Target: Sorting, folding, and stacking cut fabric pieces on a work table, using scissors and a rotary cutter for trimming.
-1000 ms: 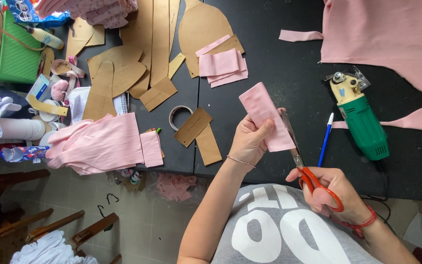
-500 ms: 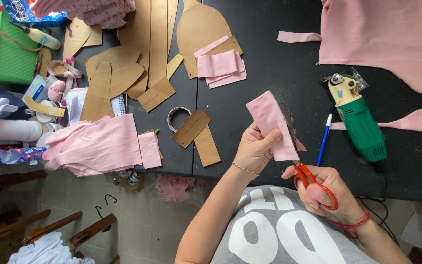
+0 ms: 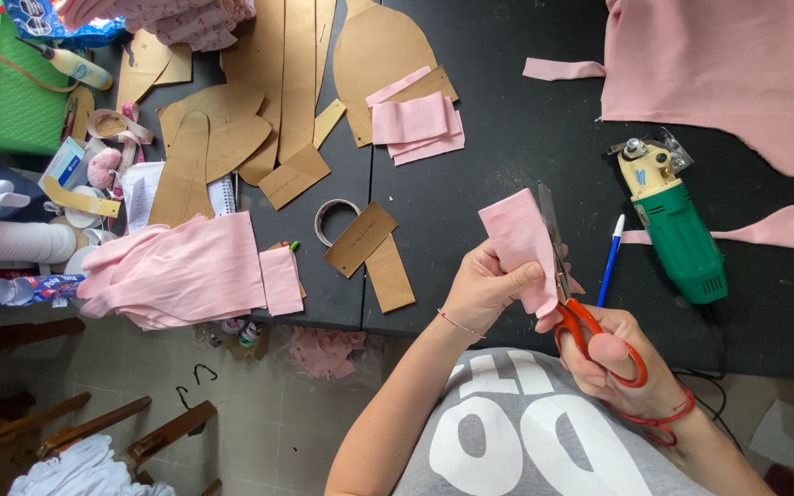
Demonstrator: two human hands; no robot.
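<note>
My left hand pinches a small folded piece of pink fabric and holds it up over the black table. My right hand grips red-handled scissors, thumb and fingers through the loops. The blades run up along the right edge of the pink piece and look nearly closed on it.
A green and cream electric cutter and a blue pen lie right of the hands. A large pink fabric sheet covers the far right. Brown cardboard patterns, a tape roll, stacked pink pieces, a pink bundle and a green basket sit left.
The scissors swung from a slant beside the fabric to upright along its right edge. My left hand turned the pink piece slightly; both hands stayed at the table's near edge.
</note>
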